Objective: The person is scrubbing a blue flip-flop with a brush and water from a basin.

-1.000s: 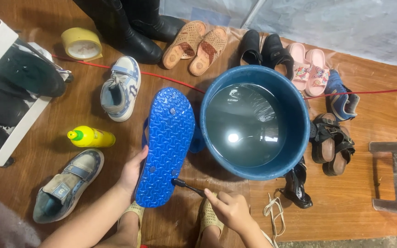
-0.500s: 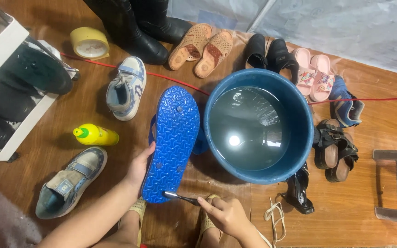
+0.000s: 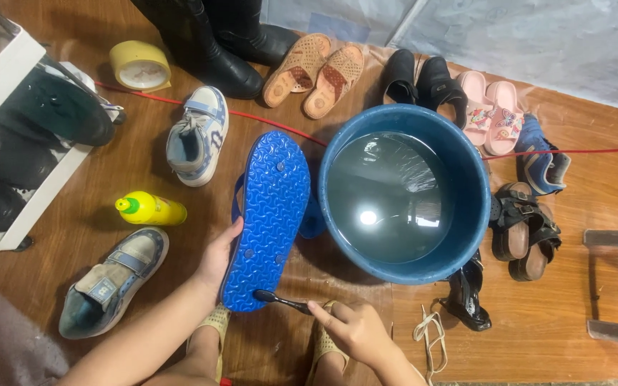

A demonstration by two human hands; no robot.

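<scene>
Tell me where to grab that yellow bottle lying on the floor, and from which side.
Grip the yellow bottle around its round body, coming from above. It lies on its side, green cap pointing left, with bare floor around it; the white sneaker and grey sneaker lie apart from it.

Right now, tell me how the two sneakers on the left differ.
The upper sneaker is white and blue and looks clean; the lower sneaker is grey and grimy. The upper one lies past the yellow bottle, away from the hands; the lower one lies beside the left hand's arm. Both stand upright, with strap closures.
</scene>
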